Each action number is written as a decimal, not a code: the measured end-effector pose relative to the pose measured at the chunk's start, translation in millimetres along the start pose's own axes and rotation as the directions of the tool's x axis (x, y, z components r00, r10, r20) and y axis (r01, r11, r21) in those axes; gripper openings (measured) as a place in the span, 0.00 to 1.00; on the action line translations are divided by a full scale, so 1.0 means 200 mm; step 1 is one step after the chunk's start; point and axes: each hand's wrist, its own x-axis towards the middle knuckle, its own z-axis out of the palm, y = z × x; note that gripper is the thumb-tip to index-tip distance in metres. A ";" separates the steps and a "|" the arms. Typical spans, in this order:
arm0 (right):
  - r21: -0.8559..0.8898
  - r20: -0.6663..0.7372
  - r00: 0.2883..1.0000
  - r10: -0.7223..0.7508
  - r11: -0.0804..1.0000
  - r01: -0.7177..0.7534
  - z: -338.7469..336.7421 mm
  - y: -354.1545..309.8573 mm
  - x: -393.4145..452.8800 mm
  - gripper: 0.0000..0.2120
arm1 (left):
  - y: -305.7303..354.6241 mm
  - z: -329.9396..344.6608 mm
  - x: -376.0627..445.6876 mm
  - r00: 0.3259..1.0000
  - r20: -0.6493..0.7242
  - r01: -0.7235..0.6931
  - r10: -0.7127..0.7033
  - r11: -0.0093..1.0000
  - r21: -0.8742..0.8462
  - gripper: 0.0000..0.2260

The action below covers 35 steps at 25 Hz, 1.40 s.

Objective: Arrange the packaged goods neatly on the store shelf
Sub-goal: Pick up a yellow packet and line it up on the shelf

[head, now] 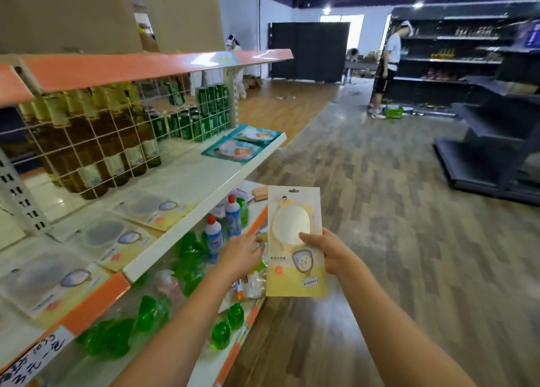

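Right hand [327, 252] grips a yellow packet [295, 240] off the shelf's [204, 208] front edge, left hand [241, 255] loosely open beside cleaner bottles [222, 229].

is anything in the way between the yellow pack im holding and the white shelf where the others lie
Nothing visible blocks it. The yellow pack, held in the right hand, sits just off the white shelf, whose surface past the last flat pack is bare.

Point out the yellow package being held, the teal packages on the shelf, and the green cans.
yellow package [295, 240], head view, clear window.
teal packages [233, 150], head view, nearer pack's front.
green cans [201, 126], head view, front can's side.
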 end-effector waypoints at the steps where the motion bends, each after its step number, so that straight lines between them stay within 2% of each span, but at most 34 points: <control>1: 0.012 0.000 1.000 0.013 1.000 -0.013 0.00 0.00 0.05 0.11 | -0.02 0.01 0.04 1.000 0.006 0.001 -0.001 1.000 -0.002 0.15; 7: -0.025 0.020 0.996 0.088 0.996 -0.087 0.01 0.01 0.25 0.19 | -0.10 0.06 0.12 0.994 0.060 0.100 -0.096 0.993 -0.070 0.15; 13: -0.083 0.132 0.983 0.129 0.989 -0.119 0.00 -0.08 0.47 0.11 | -0.05 0.02 0.22 0.957 0.077 0.291 -0.281 0.927 -0.235 0.16; 16: -0.110 0.173 0.972 0.158 0.984 -0.140 0.00 -0.11 0.58 0.14 | -0.02 0.02 0.26 0.918 0.065 0.388 -0.390 0.855 -0.345 0.16; 19: -0.141 0.237 0.951 0.200 0.975 -0.171 0.00 -0.10 0.67 0.12 | -0.02 0.05 0.30 0.851 0.087 0.491 -0.518 0.726 -0.483 0.16; 22: -0.163 0.301 0.923 0.240 0.967 -0.198 0.01 -0.07 0.74 0.14 | -0.02 0.10 0.32 0.781 0.136 0.491 -0.610 0.465 -0.736 0.16; 24: -0.210 0.349 0.899 0.265 0.957 -0.200 0.03 -0.06 0.77 0.13 | 0.00 0.11 0.32 0.757 0.163 0.453 -0.633 0.328 -0.829 0.13; 27: -0.286 0.409 0.863 0.297 0.939 -0.188 0.09 -0.07 0.81 0.12 | 0.01 0.12 0.30 0.705 0.130 0.416 -0.698 0.257 -0.872 0.08; 30: -0.334 0.489 0.804 0.337 0.924 -0.185 0.18 -0.08 0.83 0.14 | -0.02 0.13 0.26 0.623 0.072 0.400 -0.779 0.238 -0.885 0.03; 35: -0.457 0.604 0.688 0.402 0.882 -0.113 0.35 -0.08 0.88 0.08 | -0.02 0.07 0.14 0.462 -0.005 0.363 -0.887 0.195 -0.911 0.04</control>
